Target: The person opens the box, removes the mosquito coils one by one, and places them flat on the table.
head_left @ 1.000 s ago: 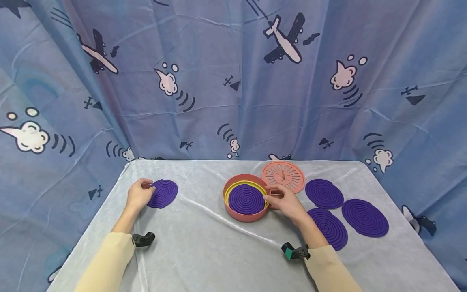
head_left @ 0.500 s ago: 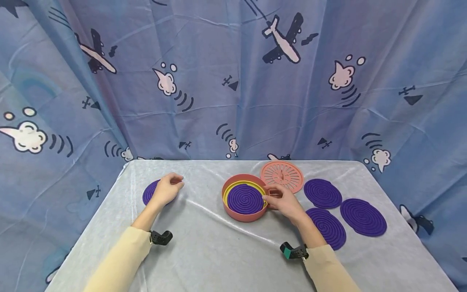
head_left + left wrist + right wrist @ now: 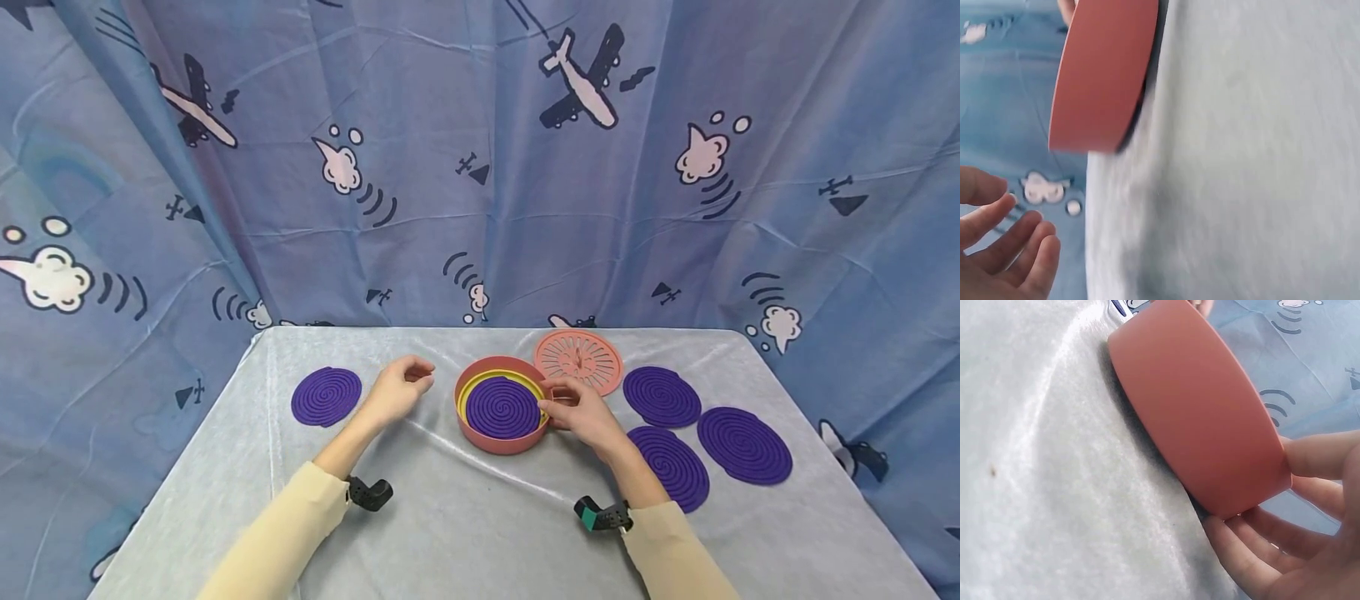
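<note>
In the head view a salmon-pink round box with a yellow inner ring stands on the table. Inside it lies a purple mosquito coil. My right hand holds the box at its right side, thumb by the rim and fingers against the outer wall. To the left of the box my left hand hovers with loosely bent fingers and nothing in them. Another purple mosquito coil rests on the table farther left. The left wrist view shows the left hand apart from the box.
Behind the box to the right lies a slotted salmon-pink lid. Three more purple coils, a far one, a near one and an outer one, lie right of my right hand. A patterned blue curtain hangs behind the table.
My left hand has left the coil on the left and moved right toward the box, carrying nothing. That coil stays on the table. The right hand keeps its hold on the box.
</note>
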